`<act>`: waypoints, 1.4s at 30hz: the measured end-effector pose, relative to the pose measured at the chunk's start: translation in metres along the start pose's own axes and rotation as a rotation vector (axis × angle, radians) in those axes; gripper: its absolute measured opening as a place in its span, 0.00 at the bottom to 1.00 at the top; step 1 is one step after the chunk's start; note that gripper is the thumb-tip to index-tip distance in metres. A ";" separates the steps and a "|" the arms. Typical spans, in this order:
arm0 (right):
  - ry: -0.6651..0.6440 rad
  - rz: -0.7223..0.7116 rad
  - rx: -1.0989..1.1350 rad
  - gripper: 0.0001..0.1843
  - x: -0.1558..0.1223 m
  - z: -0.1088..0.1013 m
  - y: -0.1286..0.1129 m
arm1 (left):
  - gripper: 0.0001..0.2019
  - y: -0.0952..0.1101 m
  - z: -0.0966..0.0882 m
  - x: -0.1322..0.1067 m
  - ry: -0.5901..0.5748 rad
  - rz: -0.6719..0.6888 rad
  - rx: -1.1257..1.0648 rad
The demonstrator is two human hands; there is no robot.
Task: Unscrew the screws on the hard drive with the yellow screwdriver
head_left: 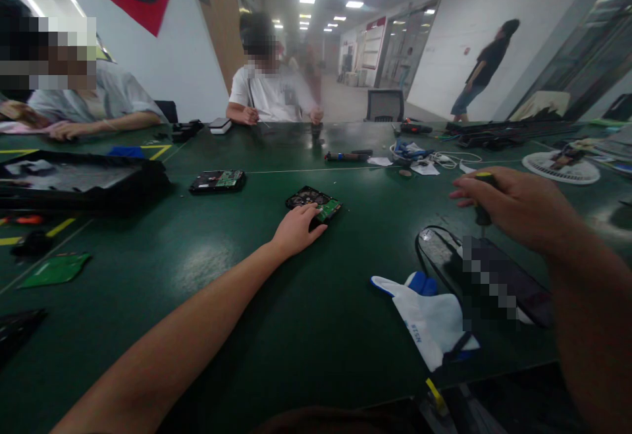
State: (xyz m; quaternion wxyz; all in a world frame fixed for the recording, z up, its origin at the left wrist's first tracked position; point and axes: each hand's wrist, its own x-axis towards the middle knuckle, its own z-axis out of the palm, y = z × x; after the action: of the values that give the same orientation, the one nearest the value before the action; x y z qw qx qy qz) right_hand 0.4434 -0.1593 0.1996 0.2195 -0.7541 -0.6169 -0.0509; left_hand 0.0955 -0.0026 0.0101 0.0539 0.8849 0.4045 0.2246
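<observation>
On the green tabletop, a hard drive (326, 207) lies with its green circuit board facing up. My left hand (297, 228) holds the drive at its near edge, fingers over the top and thumb close to the near corner, hiding part of it. Off to the right and raised above the table, my right hand (518, 207) is closed around a screwdriver (484, 213) with a yellow-and-black handle, its shaft pointing down. Beneath that hand lies a dark phone (513, 276). A white and blue glove (434, 322) lies nearer to me.
A second hard drive (217, 181) sits to the left, beside a large black tray-like casing (83, 180). A green board (56, 269) lies at left. Cables (444, 157), a dark tool (348, 156) and a white round part (560, 167) lie farther back. Two people sit across; another stands beyond.
</observation>
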 end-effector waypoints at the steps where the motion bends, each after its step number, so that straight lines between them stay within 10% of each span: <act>1: -0.036 -0.005 0.037 0.19 0.007 0.005 -0.015 | 0.26 0.000 0.000 0.000 0.002 0.000 -0.003; 10: -0.339 -0.276 0.026 0.10 0.058 0.125 -0.054 | 0.25 0.000 0.000 0.001 -0.002 -0.006 -0.006; 18: -0.471 -0.137 0.075 0.18 0.072 0.203 -0.059 | 0.24 0.008 0.001 0.004 0.028 -0.030 0.047; 26: -0.424 -0.110 0.064 0.08 0.077 0.233 -0.078 | 0.21 0.011 0.003 0.004 0.058 -0.038 0.034; 42: -0.427 -0.078 0.073 0.07 0.069 0.225 -0.058 | 0.20 -0.024 -0.033 -0.006 -0.132 0.224 -0.202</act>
State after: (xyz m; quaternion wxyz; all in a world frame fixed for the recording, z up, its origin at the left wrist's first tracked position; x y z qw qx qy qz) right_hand 0.3607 0.0004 0.0370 0.1087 -0.7150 -0.6794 0.1239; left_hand 0.0612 0.0066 0.0305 0.1438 0.9273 0.2744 0.2103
